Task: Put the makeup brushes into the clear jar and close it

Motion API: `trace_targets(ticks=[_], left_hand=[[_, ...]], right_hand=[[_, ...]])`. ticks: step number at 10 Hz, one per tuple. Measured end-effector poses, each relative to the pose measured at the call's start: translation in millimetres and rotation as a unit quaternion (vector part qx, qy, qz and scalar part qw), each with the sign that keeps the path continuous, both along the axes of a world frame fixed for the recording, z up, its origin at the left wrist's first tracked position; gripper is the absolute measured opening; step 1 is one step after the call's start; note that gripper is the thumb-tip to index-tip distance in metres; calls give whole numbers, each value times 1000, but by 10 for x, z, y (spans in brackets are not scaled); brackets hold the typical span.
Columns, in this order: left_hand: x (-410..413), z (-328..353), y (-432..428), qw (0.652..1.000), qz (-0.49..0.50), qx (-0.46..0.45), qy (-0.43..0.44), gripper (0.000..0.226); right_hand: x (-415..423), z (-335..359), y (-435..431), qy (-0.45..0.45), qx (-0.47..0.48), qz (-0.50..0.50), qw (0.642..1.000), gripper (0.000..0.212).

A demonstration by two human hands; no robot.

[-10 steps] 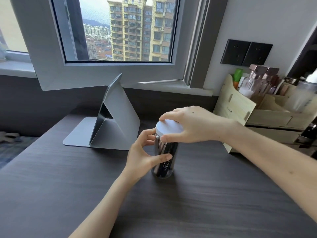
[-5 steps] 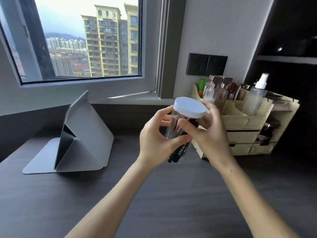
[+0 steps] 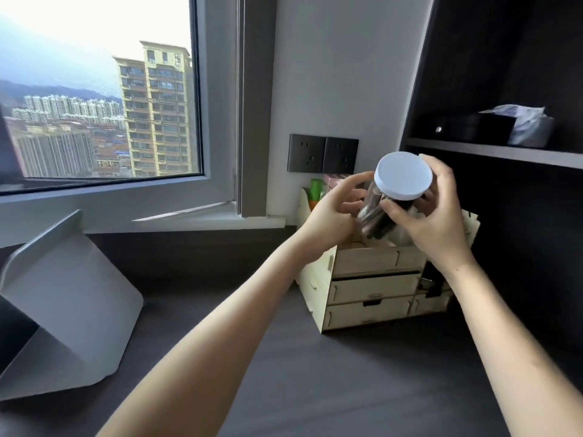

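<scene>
The clear jar (image 3: 375, 212) is up in the air above the wooden organizer, tilted with its top toward me. A white lid (image 3: 403, 175) sits on it. Dark makeup brushes (image 3: 380, 222) show through its wall. My right hand (image 3: 432, 222) wraps the jar from the right, thumb on its front just under the lid. My left hand (image 3: 331, 216) is at the jar's left side, its fingers curled toward the glass; whether they touch it I cannot tell.
A pale wooden drawer organizer (image 3: 372, 288) stands on the dark desk (image 3: 315, 389) right below the jar, a green bottle (image 3: 315, 190) in its back. A grey folding stand (image 3: 63, 304) is at the left. Dark shelves (image 3: 492, 152) rise on the right, black sockets (image 3: 321, 154) behind.
Both hands lifted the closed jar off the desk and carried it up and to the right, over the organizer. The view turned right with it.
</scene>
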State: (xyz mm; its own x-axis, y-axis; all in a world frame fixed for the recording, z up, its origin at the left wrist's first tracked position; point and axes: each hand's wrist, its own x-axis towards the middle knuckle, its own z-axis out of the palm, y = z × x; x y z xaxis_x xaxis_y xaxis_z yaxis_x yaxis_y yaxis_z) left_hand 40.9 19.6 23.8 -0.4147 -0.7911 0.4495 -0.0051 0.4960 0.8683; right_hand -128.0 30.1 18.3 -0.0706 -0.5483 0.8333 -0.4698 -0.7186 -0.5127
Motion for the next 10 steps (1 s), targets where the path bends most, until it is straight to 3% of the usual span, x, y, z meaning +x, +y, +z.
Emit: trace_targets(ticks=[2,3,4,5,6,7,9,10], left_hand=[[-151,-146,-216,998,0,62,31,72],[-230,-176,-270,996,15,84,38,59],[-302,-162,-307,994,48,102,-5,62],[-342,-173,-410,985,129,53,-100,73],[-353,-196,-441,954,198,-1,-223,74],[-371,-199,-442,933,220,-3,-285,75],[-323,-194,-427,943,202,22,-262,76],[-141,-236,-452,951,232,16,-205,70]], right_hand=[[-140,-189,-314,-13,27,-11,999,72],[-146,-145,-440,-25,48,-59,997,69],[-110,-105,-570,-9,73,-107,992,69],[-6,-123,-617,28,100,-204,974,70],[35,-170,-605,123,72,-360,922,82],[1,-191,-647,171,66,-435,882,92],[3,-167,-644,229,108,-481,840,98],[60,-161,-575,199,87,-484,848,91]])
